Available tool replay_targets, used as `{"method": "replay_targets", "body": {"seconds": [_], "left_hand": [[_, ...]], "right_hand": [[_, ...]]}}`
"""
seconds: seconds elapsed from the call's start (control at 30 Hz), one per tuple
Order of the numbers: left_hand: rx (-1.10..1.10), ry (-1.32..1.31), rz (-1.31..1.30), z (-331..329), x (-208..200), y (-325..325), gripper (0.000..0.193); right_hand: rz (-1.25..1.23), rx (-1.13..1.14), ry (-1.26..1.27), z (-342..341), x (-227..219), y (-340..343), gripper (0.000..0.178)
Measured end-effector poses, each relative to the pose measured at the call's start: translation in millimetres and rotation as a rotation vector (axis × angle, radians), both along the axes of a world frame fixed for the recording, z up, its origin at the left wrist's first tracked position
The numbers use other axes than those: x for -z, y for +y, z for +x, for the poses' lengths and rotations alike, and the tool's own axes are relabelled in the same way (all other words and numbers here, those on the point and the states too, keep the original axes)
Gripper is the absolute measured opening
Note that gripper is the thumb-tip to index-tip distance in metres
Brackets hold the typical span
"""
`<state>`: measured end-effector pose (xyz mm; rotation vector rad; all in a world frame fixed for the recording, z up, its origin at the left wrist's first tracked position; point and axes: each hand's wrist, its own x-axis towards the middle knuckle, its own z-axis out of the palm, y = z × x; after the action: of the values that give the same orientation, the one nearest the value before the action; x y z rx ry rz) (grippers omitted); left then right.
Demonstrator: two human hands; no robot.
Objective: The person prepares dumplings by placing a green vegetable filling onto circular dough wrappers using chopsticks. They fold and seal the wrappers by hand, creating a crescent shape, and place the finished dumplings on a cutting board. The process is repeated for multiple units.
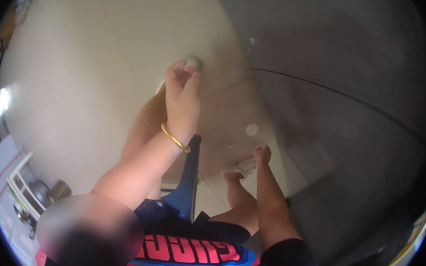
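Over the pale floor point(53, 70), the left hand point(182, 88) is bending its fingers at a whitish round thing point(194, 61), far side, its pinch unclear; the right hand point(262, 154) is curling, contents hidden, near a white disc point(252, 130). Progress isn't showing.

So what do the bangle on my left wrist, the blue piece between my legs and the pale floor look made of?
Bangle: probably gold-coloured metal, polished; it shows bright highlights. Blue piece: likely moulded plastic, smooth satin; evenly coloured, rounded edge. Pale floor: perhaps ceramic or stone tile, softly glossy; thin joint lines and hazy reflections show.
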<state>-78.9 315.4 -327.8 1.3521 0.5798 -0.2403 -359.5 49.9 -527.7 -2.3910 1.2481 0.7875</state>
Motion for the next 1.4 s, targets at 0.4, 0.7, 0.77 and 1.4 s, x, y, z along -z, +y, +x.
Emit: {"method": "replay_targets", "body": {"seconds": [0.4,0.7,0.77,1.4], "left_hand": [[-0.442,0.466,-0.482,76,-44,61,0.037],[-0.497,0.653,-0.141,105,-53,54,0.045],[-0.521,0.690,-0.123,97,-48,48,0.047],[0.777,0.332,0.601,68,-37,67,0.037]], "right_hand": [[-0.101,-0.002,0.190,23,134,-42,0.045],[-0.139,-0.050,0.242,21,158,-51,0.058],[-0.130,0.030,0.197,24,172,-43,0.059],[-0.087,-0.072,0.084,-33,198,-8,0.050]]}}
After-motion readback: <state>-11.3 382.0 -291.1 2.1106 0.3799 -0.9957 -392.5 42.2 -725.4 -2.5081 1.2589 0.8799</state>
